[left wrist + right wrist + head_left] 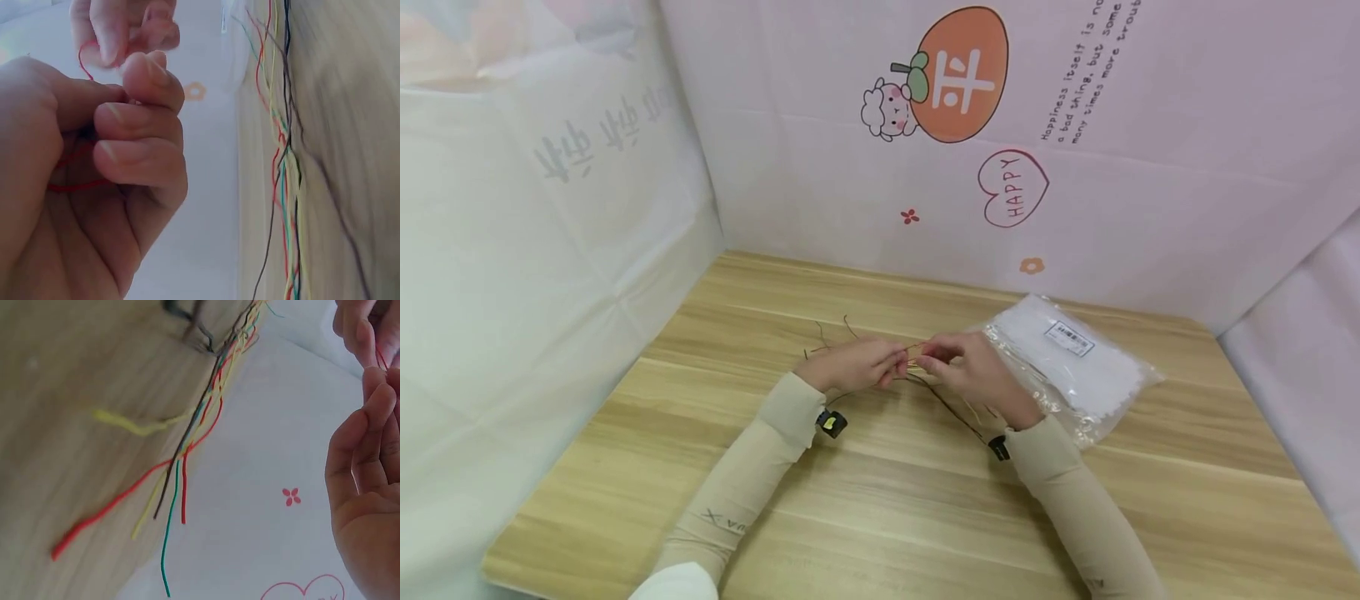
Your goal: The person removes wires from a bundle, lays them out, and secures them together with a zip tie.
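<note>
In the head view both hands meet over the middle of the wooden table. My left hand (863, 364) has its fingers curled over a thin red wire (81, 186), which runs across the palm and out between thumb and forefinger. A small red loop shows beyond those fingertips in the left wrist view. Close against them, my right hand (976, 373) pinches with thumb and forefinger at the same red wire (380, 357). Below the hands lies a loose bundle of red, yellow, green and black wires (286, 187), its loose ends (112, 503) spread out.
A clear plastic bag (1075, 358) with white contents and a barcode label lies right of the hands, partly behind the right forearm. The wooden table (880, 508) backs onto a printed cloth (820, 167). Dark wire ends (820, 333) stick out beyond the left hand.
</note>
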The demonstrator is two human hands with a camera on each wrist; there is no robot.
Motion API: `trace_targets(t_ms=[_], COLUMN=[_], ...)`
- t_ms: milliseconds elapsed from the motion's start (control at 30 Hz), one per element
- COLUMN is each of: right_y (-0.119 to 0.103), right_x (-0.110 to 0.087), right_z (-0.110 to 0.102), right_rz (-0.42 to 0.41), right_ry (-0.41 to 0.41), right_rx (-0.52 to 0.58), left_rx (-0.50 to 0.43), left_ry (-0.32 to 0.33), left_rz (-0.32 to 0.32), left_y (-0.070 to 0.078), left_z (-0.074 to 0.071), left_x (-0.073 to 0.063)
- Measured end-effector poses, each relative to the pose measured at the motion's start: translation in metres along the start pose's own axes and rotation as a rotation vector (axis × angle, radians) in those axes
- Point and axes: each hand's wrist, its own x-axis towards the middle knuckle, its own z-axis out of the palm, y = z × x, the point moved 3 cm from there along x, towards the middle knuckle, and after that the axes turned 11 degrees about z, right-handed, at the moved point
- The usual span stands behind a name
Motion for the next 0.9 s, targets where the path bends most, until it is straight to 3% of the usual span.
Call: trace_targets(t_ms=[167, 300, 433, 700, 900], right_y=[0.000, 0.001, 0.006, 0.024, 0.030], right_x=[0.000, 0.001, 0.001, -0.002, -0.001], right_z=[0.002, 0.005, -0.001, -0.027, -0.027], right_rz=[0.077, 0.071, 0.054, -0.034, 0.021], right_ry=[0.002, -0.008, -0.031, -0.075, -0.188], right_rx=[0.078, 0.087, 0.068, 0.031, 0.033], left_rx=[0.038, 0.040, 0.045, 0.016, 0.065], left_ry=[0.013, 0.004, 0.015, 0.088, 0.114], left_rz=[0.014, 0.048, 0.008, -0.091, -0.081], left_y=[0.002, 0.003, -0.007, -0.032, -0.039], left_z=[-0.001, 0.001, -0.003, -0.035, -0.048], left_x=[0.000, 0.003, 0.000, -0.033, -0.047])
